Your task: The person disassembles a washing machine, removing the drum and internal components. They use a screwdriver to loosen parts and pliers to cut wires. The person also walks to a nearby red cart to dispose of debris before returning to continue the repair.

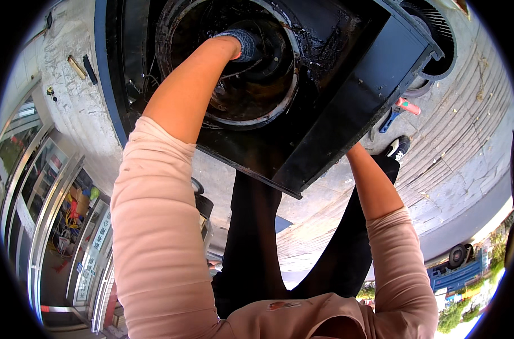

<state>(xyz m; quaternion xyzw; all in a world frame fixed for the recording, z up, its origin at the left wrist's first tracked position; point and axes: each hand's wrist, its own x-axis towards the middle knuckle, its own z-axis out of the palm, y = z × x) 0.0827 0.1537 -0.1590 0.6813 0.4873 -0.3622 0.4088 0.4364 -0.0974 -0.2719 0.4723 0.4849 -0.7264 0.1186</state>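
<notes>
A greasy black metal cabinet (353, 107) lies in front of me, with a wide round opening inside it edged by a worn metal ring (295, 85). My left hand (244, 45), in a dark grey-blue knitted glove, reaches down into that opening. It is beside a dark round hub (276, 59) with thin wire or cord near it; the fingers are hidden, so I cannot tell whether they grip anything. Black, oily residue (327, 48) coats the inner surface right of the ring. Behind the cabinet's right side panel my right forearm (375, 181) disappears, and the hand is out of sight.
On the paving to the right lie a blue tool (389, 120) and a pink-red handle (407, 105), below a round ribbed black part (437, 34). A black bar (90, 69) and a wooden piece (76, 66) lie at left. Glass shop doors (36, 209) stand lower left.
</notes>
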